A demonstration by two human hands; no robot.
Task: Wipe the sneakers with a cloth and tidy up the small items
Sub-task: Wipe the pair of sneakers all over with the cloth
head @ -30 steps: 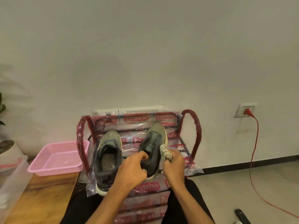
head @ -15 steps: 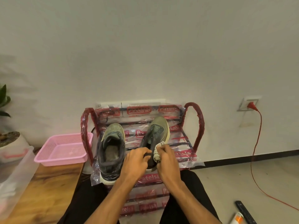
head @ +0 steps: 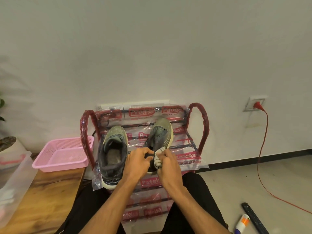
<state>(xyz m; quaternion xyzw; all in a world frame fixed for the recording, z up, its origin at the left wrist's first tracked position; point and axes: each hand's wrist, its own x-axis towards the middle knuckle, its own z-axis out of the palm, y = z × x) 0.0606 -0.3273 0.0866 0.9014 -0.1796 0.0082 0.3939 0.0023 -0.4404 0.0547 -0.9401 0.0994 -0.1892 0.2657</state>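
Head view: the right sneaker (head: 160, 135) on the plastic-wrapped shoe rack (head: 203, 125) is gripped at its collar by the left hand (head: 137, 163), a cloth (head: 157, 161) clenched in the right hand (head: 169, 167); it could be slid off the slick film by hard rubbing.

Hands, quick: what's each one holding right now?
Left hand: fingers curled on the heel collar of the right-side sneaker.
Right hand: closed on the bunched cloth, pressed to that sneaker.

Head-worn wide camera looks forward and down.
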